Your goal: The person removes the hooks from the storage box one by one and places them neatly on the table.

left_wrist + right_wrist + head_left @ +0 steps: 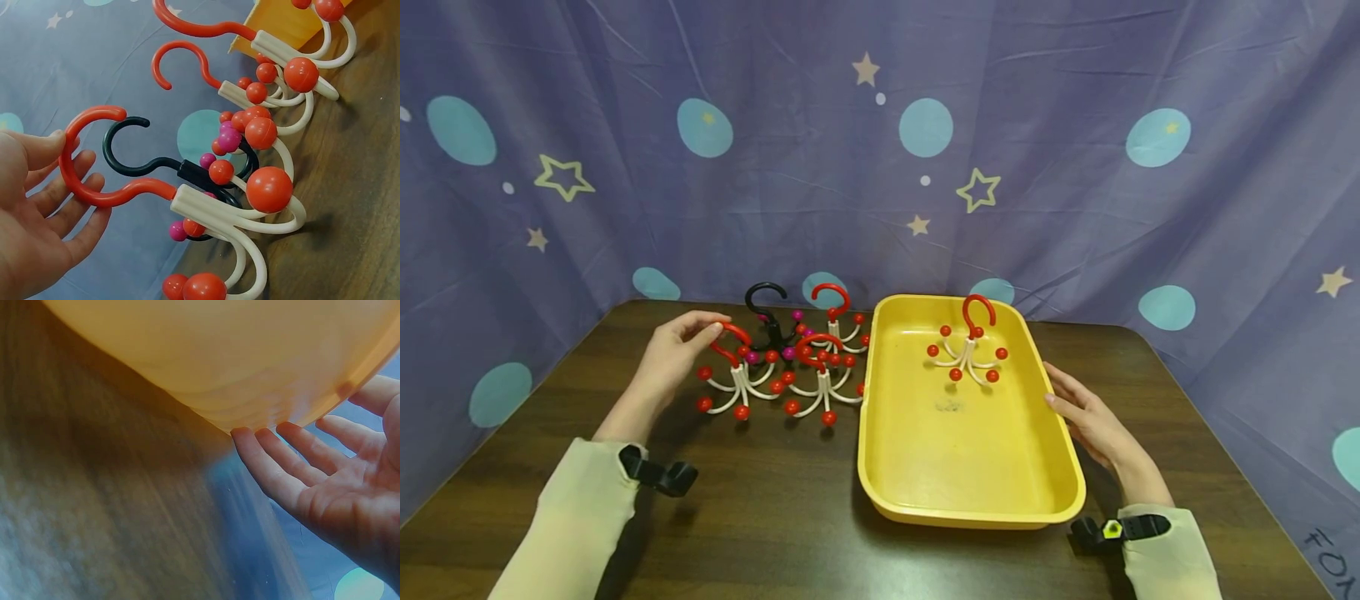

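Note:
My left hand point(673, 350) holds the red hook of a red-and-white hook hanger point(212, 209), thumb on one side and fingers behind. Its curved white arms end in red balls. Beside it stands a second red-and-white hanger point(823, 383). Behind them are a black hanger with pink balls point(773, 333) and another red-and-white hanger point(833, 329). A yellow tray point(955, 458) lies to the right, with one red-and-white hanger point(968, 350) upright inside near its far end. My right hand point(1093, 425) touches the tray's right side, fairly straight fingertips point(244, 434) against the outer wall.
The brown wooden table point(760, 517) carries everything. A purple curtain point(805, 167) with stars and blue ovals hangs behind its far edge. The tray's raised rim point(863, 433) stands just right of the hanger group.

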Demonstrator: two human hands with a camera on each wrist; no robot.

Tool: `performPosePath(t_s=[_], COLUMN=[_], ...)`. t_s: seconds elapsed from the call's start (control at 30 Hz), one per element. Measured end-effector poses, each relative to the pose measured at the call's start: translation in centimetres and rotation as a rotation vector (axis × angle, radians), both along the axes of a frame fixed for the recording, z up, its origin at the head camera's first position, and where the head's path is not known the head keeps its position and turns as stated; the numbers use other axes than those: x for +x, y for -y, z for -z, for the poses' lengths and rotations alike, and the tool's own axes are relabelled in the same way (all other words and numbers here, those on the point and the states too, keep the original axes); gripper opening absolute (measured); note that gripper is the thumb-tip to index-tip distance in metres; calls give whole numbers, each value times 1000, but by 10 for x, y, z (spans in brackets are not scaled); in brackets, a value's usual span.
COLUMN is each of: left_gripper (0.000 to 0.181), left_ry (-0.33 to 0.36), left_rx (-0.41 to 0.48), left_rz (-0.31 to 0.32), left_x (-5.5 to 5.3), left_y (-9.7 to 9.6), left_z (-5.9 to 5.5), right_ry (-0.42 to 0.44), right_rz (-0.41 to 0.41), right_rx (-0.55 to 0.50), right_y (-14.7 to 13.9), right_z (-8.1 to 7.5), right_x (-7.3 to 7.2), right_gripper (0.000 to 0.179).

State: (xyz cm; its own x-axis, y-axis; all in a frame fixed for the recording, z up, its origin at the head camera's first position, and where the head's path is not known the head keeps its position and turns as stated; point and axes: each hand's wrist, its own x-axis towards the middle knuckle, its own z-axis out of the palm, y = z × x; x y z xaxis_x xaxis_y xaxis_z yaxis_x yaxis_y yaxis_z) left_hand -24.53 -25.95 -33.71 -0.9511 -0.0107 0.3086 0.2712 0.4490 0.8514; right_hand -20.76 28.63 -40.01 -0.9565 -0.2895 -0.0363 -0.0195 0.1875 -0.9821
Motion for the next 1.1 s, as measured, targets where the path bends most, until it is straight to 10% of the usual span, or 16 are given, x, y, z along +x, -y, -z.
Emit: performPosePath(t_s=[0.57, 1.1], left_gripper=[36, 35], left_ry=[-9, 17], left_rx=[-115, -265], left_rz=[-5, 56], left_x=[-7, -17], left_y=[-11, -65], left_z=[-24, -59], right_ry=[8, 5], right_rz=[-4, -6], right_rx=[-8, -9], right_y=[0, 0], right_z=[2, 1], right_x=[-1, -2], right_gripper=[62, 62])
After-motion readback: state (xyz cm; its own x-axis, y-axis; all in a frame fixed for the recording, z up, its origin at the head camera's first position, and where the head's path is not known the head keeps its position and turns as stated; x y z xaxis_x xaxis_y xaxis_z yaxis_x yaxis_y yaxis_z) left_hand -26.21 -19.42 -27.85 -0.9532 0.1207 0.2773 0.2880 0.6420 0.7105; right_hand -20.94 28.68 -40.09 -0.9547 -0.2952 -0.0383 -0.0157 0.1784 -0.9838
